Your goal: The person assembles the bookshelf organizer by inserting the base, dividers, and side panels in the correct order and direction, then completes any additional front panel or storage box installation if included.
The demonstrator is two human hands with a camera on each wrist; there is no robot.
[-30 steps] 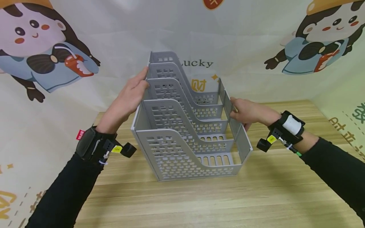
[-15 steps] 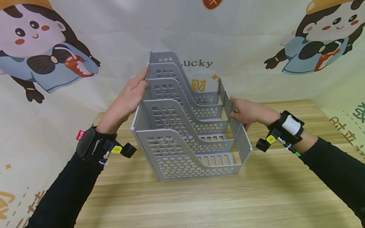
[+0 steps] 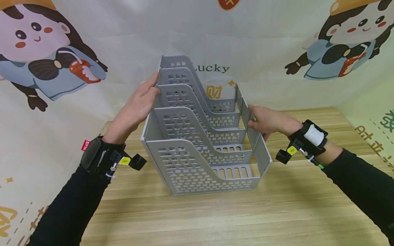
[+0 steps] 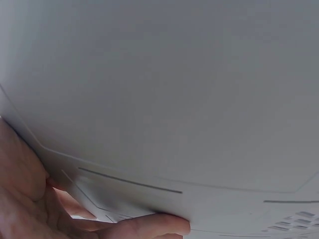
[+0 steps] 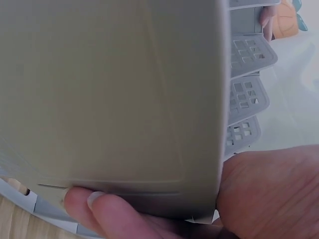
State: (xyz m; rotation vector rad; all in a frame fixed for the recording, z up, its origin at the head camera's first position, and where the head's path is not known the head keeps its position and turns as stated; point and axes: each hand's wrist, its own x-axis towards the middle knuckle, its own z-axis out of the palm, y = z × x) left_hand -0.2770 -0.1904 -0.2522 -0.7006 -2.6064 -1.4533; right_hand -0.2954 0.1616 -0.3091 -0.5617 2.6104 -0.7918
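Observation:
A grey plastic magazine file holder (image 3: 197, 167) stands in the middle of the wooden table in the head view. Its perforated dividers slope down from tall on the left to low on the right, and its several slots show no contents. My left hand (image 3: 135, 104) grips the tall left side; in the left wrist view its fingers (image 4: 149, 226) lie against the smooth outer wall. My right hand (image 3: 266, 119) holds the low right side wall near its top edge. In the right wrist view, fingers (image 5: 112, 211) press the outside of that wall.
The pale wooden table (image 3: 215, 218) runs in front of and beside the holder. Behind it hangs a white backdrop (image 3: 261, 51) with cartoon figures and lettering. Each wrist wears a black strap with a small camera, the left camera (image 3: 138, 162) close to the holder's front left corner.

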